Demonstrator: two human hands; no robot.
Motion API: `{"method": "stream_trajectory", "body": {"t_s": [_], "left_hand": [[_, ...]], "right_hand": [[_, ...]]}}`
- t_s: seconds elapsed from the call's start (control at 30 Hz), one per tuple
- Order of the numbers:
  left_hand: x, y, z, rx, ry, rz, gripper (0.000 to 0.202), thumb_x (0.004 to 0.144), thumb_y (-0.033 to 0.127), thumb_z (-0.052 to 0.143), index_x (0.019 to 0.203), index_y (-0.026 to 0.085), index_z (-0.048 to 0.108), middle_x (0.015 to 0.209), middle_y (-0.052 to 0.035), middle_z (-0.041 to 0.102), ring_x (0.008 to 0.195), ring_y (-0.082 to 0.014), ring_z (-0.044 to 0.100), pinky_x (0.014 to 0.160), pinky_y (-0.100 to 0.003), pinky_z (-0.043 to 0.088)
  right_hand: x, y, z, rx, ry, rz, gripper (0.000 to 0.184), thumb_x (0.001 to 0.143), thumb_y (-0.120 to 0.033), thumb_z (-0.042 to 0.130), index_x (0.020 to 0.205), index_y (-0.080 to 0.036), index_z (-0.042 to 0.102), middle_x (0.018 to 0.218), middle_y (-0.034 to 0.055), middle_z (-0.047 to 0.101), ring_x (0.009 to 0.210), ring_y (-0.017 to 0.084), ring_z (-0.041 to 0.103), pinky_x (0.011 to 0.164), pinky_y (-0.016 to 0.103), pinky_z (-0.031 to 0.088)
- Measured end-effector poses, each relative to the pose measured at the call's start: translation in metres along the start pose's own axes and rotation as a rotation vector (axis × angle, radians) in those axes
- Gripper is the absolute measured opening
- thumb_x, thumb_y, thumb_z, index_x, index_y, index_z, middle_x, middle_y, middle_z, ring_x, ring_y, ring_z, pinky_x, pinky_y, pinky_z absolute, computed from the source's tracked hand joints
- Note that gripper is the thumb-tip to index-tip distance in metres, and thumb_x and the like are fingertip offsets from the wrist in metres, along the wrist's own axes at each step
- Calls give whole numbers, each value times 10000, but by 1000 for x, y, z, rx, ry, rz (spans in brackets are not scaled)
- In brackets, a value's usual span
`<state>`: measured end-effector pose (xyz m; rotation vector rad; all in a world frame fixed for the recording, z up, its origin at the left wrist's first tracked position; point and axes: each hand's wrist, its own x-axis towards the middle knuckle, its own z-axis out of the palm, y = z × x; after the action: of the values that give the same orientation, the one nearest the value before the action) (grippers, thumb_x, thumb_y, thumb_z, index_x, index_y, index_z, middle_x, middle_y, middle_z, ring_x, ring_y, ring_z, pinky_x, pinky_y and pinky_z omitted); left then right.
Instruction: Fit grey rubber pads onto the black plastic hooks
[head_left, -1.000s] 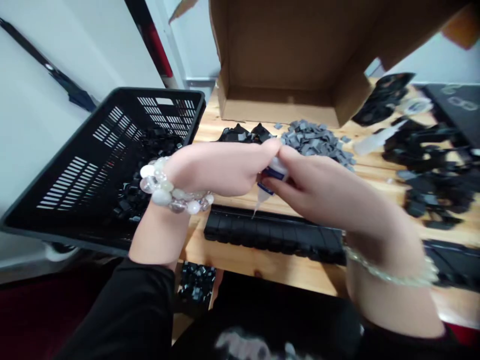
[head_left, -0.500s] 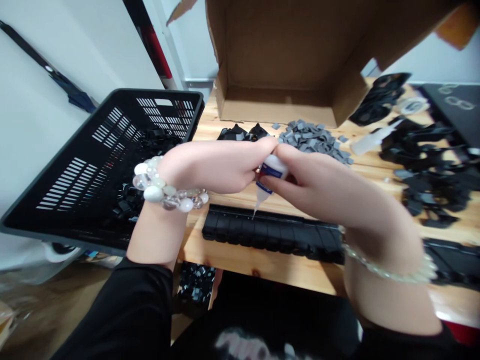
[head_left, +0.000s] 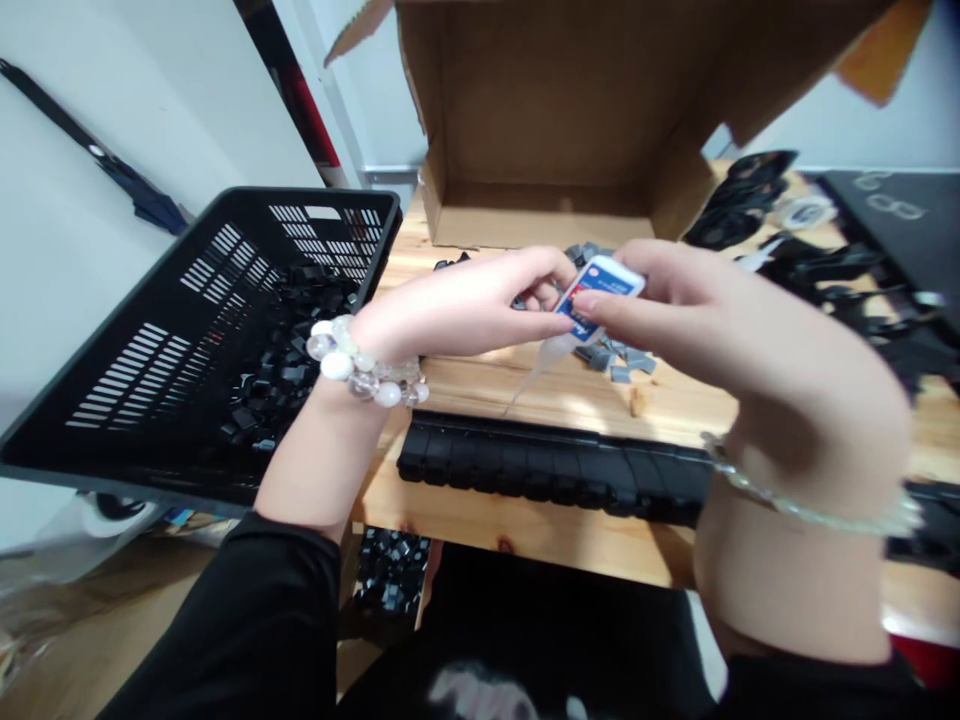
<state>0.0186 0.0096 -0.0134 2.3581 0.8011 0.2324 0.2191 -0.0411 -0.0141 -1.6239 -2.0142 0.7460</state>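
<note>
Both my hands hold a white squeeze bottle point(head_left: 598, 298) with a blue-and-red label, high above the table. Its long tapered nozzle tilts down-left, clear of the black strip. My left hand point(head_left: 480, 305), wearing a beaded bracelet, pinches the bottle at its left side. My right hand point(head_left: 697, 315), with a thin bracelet, grips it from the right. Under them lies a long row of black moulded pieces point(head_left: 551, 470). Grey square tiles point(head_left: 619, 358) show beneath the bottle, their pile mostly hidden by my hands.
A black slotted plastic basket point(head_left: 210, 340) holding loose black pieces stands to the left. An open cardboard box point(head_left: 544, 130) lies on its side on the wooden table point(head_left: 480, 530) at the back. Black pieces lie at the right, and more sit below the table's front edge.
The bottle has risen and turned, its label now facing up and its nozzle tip away from the black strip. Both hands have moved up, covering most of the grey tiles.
</note>
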Motion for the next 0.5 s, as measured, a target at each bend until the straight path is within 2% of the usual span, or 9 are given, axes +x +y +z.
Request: {"method": "stream_trajectory", "body": {"t_s": [0.1,0.23,0.3,0.4,0.5], "left_hand": [[5,1,6,-94,71,11,268,940,308,439,1167,203,533,1119,-27,643,1056,-192,608,889,-304,495],[3,1,5,-122,238,31,270,956,297,415,1170,183,534,1168,-55,627,1115,-209,588,946,-343,487],[-3,3,1,-102,293,33,258,967,298,414,1155,172,539,1175,-61,623,1115,-205,586,946,-338,485],[-16,13,-10,-44,347,3,242,988,266,392,1156,168,536,1187,-55,617,1104,-185,583,933,-318,483],[-29,32,-16,37,374,-23,231,997,256,397,1151,181,551,1184,-39,623,1079,-175,589,896,-307,495]], "right_hand": [[-5,15,-5,187,-9,91,346,897,-509,582,746,-200,545,642,9,517,563,119,449,491,260,314],[-16,43,-9,514,28,161,375,920,-417,566,629,-188,509,573,-1,454,523,95,367,502,278,261],[-25,56,-14,649,52,234,348,922,-390,557,630,-203,522,561,0,433,513,103,363,519,308,258],[-42,71,-23,741,122,422,192,866,-374,638,723,-262,578,688,42,509,577,140,428,552,354,279],[-57,85,-31,788,267,527,133,826,-412,679,776,-312,608,851,84,550,609,163,421,541,387,252]]}}
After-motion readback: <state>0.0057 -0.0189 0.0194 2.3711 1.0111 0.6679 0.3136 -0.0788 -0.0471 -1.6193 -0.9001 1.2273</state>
